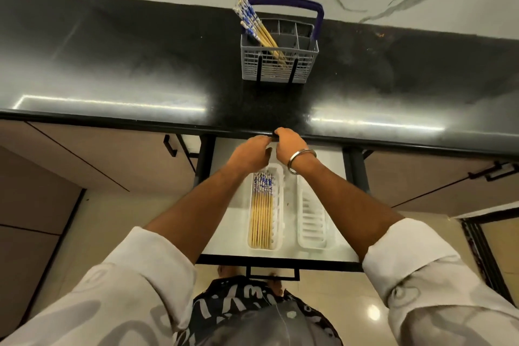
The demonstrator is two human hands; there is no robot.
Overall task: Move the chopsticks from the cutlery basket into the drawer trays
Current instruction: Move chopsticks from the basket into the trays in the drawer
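On black counter (140, 70): cutlery basket (279, 60); hands (271, 149) together above open drawer (317, 254), grip unclear.

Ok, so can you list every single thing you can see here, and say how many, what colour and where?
cutlery basket: one, grey with a blue handle, on the black counter.
chopsticks in basket: a bunch, yellow with blue-and-white ends, leaning in its left corner.
counter: one, black and shiny, under a marble wall.
drawer: one, white inside, pulled open below the counter.
left tray: one, white, in the drawer.
chopsticks in tray: a row, same colours, lying flat in the left tray.
right tray: one, white, beside it, nothing in it.
bracelet: one, silver, on the right wrist.
left hand: at the drawer's back.
right hand: fingers at the counter edge.
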